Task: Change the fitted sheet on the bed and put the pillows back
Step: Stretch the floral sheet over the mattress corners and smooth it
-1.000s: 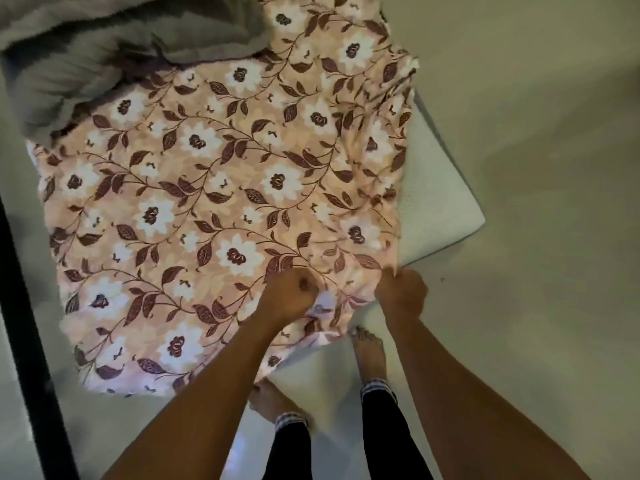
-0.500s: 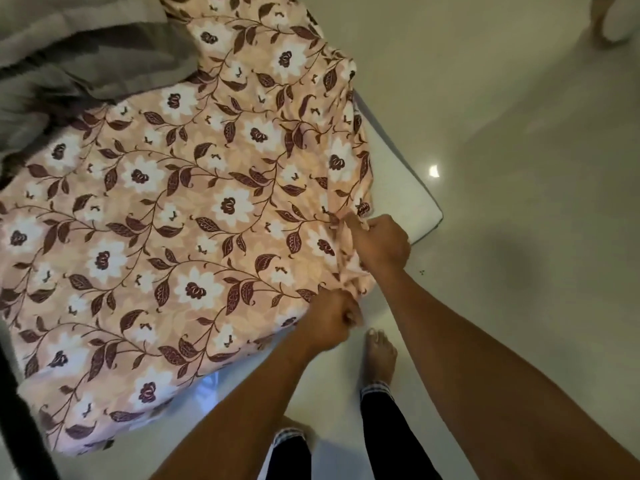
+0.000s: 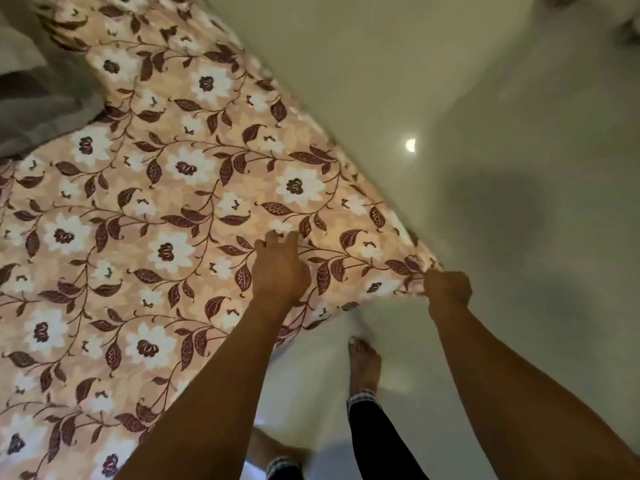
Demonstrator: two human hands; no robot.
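While R hand (image 3: 448,289) grips sheet (image 3: 173,202) corner, L hand (image 3: 280,268) rests on top nearby — seemingly open.

A home bedroom: a bed under a flowered sheet (image 3: 166,237), a grey blanket (image 3: 38,98), a glossy tiled floor (image 3: 485,202), bare feet (image 3: 363,362).

You get a dim, warm-toned view, with a small bright glare spot (image 3: 410,145) on the glossy floor (image 3: 450,81), a soft shadow (image 3: 502,216) beside it, and motion blur smearing the sheet (image 3: 156,81) up top
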